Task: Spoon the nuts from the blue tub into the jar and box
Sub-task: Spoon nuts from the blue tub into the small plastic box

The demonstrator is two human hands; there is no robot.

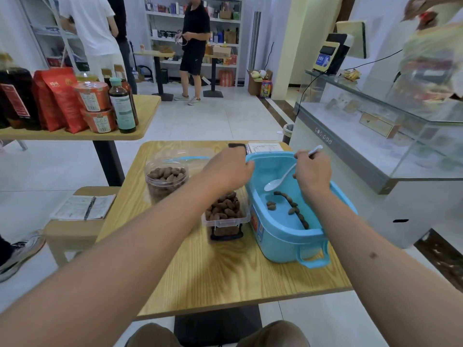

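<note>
Few nuts [288, 206] are left in the tub [283, 236], and they lie in a thin line along its floor, running from the middle toward the near right corner, with a small pair apart on the left side of the floor. That line is what your next scoop turns on. Your right hand [312, 171] is curled round the spoon [279, 181], pinching the handle high up; the handle end sticks out past your fingers toward the tub's far right, and the bowl points down and left into the tub. The bowl hangs empty over the far part of the tub floor, just beyond the far end of the line of nuts and not touching them. So the nuts lie nearer to you than the spoon's bowl, and the line's long axis runs roughly toward you and to the right.

Your left hand [229, 169] grips the tub's far left rim, fingers curled over the edge, and seems to steady the tub. It is the nearer hand to the box [226, 219] and the jar [166, 179], but the right hand holds the tool.

The box stands touching the tub's left wall, heaped with nuts. The jar stands further left of the tub, beyond the box, well filled too.

I judge a pull of the bowl along the line, toward the near wall of the tub, would gather the most in one pass.
</note>
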